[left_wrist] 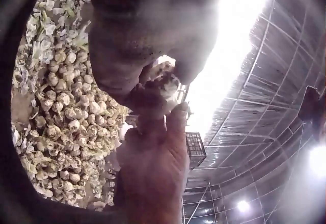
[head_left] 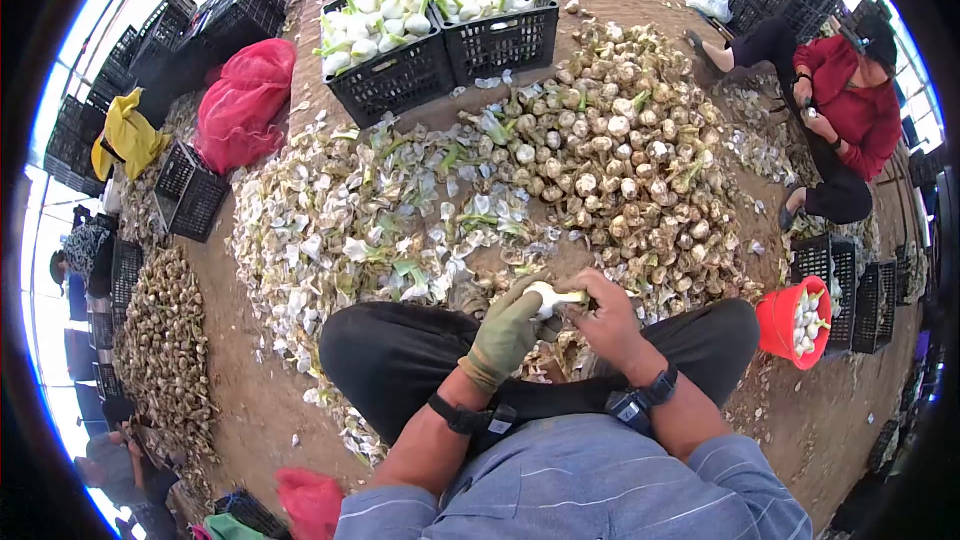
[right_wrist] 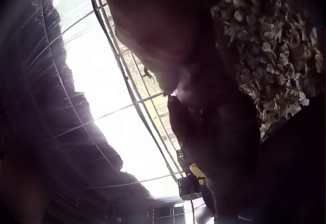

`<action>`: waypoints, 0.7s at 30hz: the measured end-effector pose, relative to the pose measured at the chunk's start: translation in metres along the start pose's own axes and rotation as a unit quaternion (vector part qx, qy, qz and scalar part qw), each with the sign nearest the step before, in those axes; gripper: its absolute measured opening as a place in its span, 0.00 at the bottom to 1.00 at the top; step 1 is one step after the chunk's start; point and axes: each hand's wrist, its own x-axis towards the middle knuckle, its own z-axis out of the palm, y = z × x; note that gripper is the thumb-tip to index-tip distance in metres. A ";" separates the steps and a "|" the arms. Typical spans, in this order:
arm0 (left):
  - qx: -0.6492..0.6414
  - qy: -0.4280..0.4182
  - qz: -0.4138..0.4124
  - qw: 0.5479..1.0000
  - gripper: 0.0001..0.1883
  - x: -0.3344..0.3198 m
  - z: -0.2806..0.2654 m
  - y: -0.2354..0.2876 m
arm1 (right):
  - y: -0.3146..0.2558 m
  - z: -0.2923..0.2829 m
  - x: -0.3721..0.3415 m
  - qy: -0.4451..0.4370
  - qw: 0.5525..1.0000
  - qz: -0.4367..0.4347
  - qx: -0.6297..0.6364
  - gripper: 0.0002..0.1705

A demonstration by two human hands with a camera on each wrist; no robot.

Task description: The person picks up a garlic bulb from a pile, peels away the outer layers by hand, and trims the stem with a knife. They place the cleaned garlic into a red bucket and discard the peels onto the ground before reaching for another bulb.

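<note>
A peeled white garlic bulb (head_left: 545, 298) with a short stem is between the two hands, over the person's crossed legs. The left hand (head_left: 506, 333), in a greenish work glove, grips the bulb. Bare, the right hand (head_left: 608, 318) pinches at its stem end. Seen from the left wrist, the glove looms dark at the top and the right hand (left_wrist: 153, 165) reaches up from below; the bulb is mostly shaded by fingers. The right wrist view is very dark. Just beyond the hands lie a heap of unpeeled garlic (head_left: 630, 155) and loose skins (head_left: 340, 230).
Two black crates (head_left: 500, 40) of peeled garlic stand ahead. A red bucket (head_left: 780, 325) holding garlic is by the right knee. Another person (head_left: 850, 110) sits at the right. Red mesh sacks (head_left: 245, 100) and another garlic pile (head_left: 165, 350) lie to the left.
</note>
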 end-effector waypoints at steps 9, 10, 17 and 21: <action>0.159 -0.008 0.004 0.987 0.21 -0.010 -0.005 0.008 | -0.008 -0.028 0.009 -0.136 0.990 -0.040 0.026 0.13; 0.166 -0.024 -0.001 0.986 0.22 -0.012 -0.003 0.012 | -0.005 -0.031 0.008 -0.112 0.993 -0.015 0.040 0.11; 0.075 -0.057 -0.020 0.995 0.22 -0.016 -0.012 0.008 | 0.011 -0.023 -0.001 0.110 0.917 0.187 0.335 0.08; 0.037 -0.035 0.029 0.998 0.22 -0.007 -0.028 -0.003 | -0.011 -0.035 0.008 0.001 0.988 0.148 0.041 0.22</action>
